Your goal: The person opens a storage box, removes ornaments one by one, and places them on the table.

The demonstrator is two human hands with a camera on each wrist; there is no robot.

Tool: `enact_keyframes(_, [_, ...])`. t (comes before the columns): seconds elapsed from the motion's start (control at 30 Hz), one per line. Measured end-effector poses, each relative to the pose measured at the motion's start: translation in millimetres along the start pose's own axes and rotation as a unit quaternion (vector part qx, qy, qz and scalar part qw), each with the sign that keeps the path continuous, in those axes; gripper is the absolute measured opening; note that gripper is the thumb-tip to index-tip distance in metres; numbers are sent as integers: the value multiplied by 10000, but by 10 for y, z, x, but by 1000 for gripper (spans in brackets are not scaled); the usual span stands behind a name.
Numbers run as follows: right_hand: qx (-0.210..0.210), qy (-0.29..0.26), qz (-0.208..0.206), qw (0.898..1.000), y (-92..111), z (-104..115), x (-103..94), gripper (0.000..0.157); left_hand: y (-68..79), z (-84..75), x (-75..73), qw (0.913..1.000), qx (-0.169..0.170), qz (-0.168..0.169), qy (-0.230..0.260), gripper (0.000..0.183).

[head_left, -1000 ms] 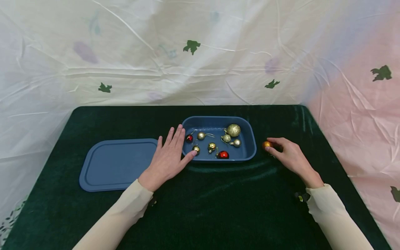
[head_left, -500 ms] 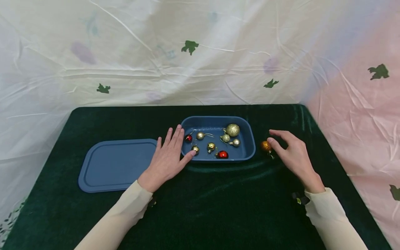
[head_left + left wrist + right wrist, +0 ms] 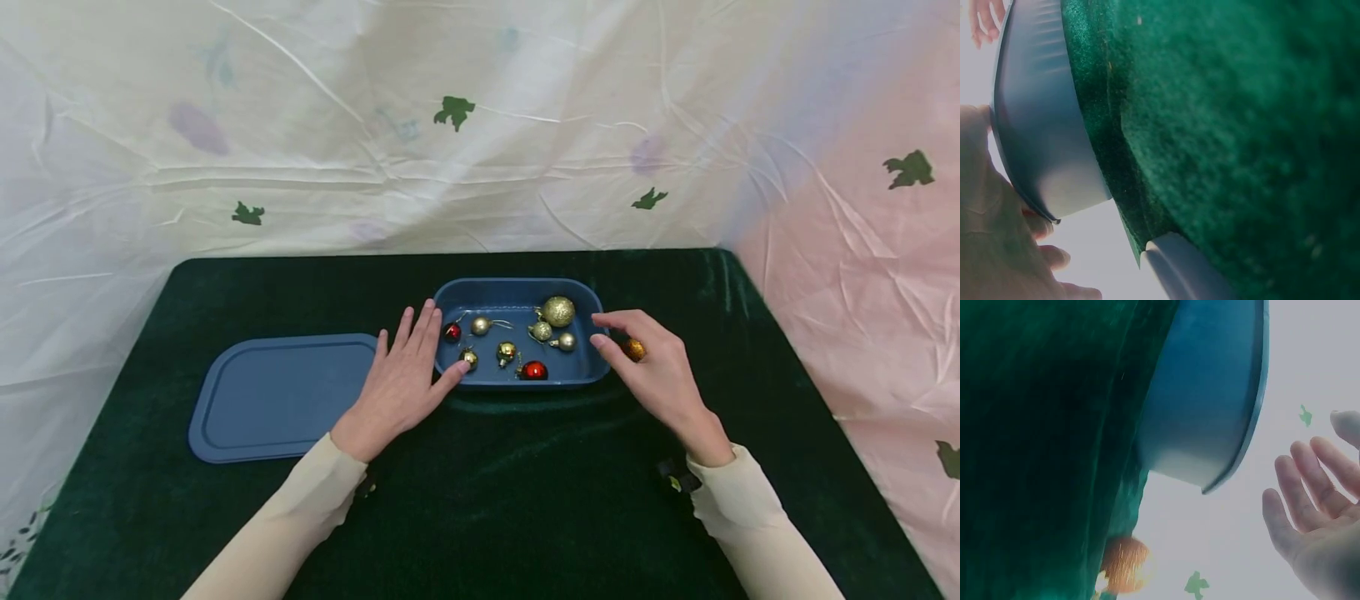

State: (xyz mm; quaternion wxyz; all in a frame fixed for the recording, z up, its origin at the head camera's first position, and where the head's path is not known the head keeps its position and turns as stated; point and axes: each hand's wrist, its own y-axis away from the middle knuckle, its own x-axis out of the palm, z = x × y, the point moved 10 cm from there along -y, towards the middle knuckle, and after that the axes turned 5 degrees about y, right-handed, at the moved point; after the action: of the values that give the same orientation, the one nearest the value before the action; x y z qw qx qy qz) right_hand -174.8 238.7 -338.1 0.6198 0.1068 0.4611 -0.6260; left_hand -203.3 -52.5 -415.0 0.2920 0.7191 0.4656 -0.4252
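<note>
Left hand (image 3: pixel 399 377) fingers straight, touching blue box (image 3: pixel 495 292) at its 2 o'clock, right hand (image 3: pixel 658 375) relaxed, thumb apart, box at its 10 o'clock, orange ball (image 3: pixel 635 349) near, green-cloth counter (image 3: pixel 525 500), pale fabric wall (image 3: pixel 525 183)

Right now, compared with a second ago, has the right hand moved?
Yes. In the head view, the right hand has moved leftward, its fingertips going from the orange ornament to the right end of the blue box.
</note>
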Motion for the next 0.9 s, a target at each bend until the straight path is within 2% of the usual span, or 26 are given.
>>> enact_keyframes(0.27, [-92,-137,628,9979,-151,163,372,29,-2,12,15,10000,-19,5,17,93])
enact_keyframes(0.5, [-179,-225,1179,9926,-282,204,655,32,3,-5,6,10000,11,-47,34,92])
enact_keyframes(0.7, [-152,-131,1914,9813,-373,206,894,43,7,-1,2,10000,13,-44,30,92])
enact_keyframes(0.9, [-24,-219,2486,9684,-423,149,1081,46,5,0,8,10000,-20,2,32,92])
